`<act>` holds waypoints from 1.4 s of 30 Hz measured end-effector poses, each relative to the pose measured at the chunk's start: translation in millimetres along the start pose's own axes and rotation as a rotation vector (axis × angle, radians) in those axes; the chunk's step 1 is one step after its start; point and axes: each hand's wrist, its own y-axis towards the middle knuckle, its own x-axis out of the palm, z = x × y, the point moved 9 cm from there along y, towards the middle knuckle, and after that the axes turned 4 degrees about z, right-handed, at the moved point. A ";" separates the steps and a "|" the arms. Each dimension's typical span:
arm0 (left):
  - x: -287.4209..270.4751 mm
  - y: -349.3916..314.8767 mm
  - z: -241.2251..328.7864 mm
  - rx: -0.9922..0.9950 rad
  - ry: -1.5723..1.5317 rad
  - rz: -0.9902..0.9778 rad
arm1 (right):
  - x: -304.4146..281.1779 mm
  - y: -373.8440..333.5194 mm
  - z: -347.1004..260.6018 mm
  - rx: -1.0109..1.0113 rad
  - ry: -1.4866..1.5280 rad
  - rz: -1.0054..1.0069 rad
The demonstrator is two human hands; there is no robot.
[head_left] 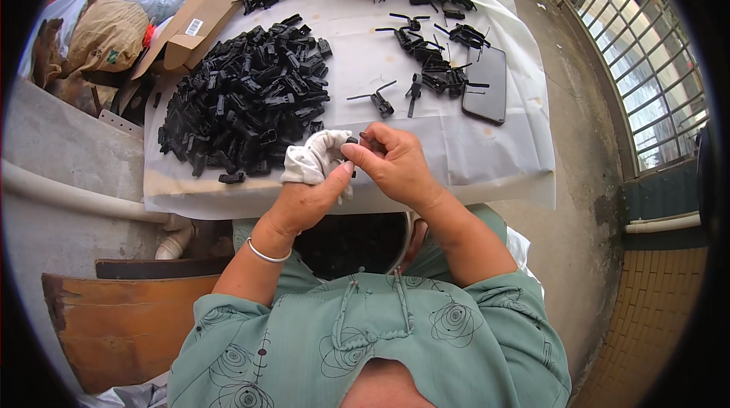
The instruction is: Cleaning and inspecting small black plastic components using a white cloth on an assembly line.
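Small black part [352,141] held between two hands at the near edge of the table

The part sits just above the near edge of the sheet-covered table [494,151], right of the big heap of black pieces [243,96]. The left hand [318,193] grasps it from the left, bare thumb bent toward fingers wrapped in white cloth [304,163]. The right hand [395,165] meets it from the right, thumb and forefinger drawn together in a pinch. The hands cover most of the part, so its full shape cannot be told.

Going by its size against the fingers, it is probably very light and stiff, likely hard plastic, and smooth enough to slip or twist in a loose pinch. The thicker body looks the better place to take hold. On similar pieces, such as the one with thin arms [382,104] lying farther off, the slender arms seem the weak spots and could bend or snap if squeezed. The cloth should add some grip and padding on the left, while bare right fingertips suit finer feel.

Farther right, a dark phone [485,96] lies beside a row of armed pieces [441,77].
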 end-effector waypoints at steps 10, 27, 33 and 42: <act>-7.3 0.2 -0.2 0.097 0.445 0.109 | 16.7 -10.5 -11.1 -0.127 -0.109 -0.217; -23.0 3.8 5.8 0.016 -0.139 0.094 | 13.5 -9.6 -1.9 -0.102 -0.327 -0.311; -8.0 0.5 3.6 -0.051 0.079 0.033 | 5.1 -9.7 -20.2 -0.229 -0.098 -0.242; 3.8 -4.5 -5.0 -0.185 0.047 -0.077 | 8.0 -7.1 3.1 0.081 -0.008 -0.222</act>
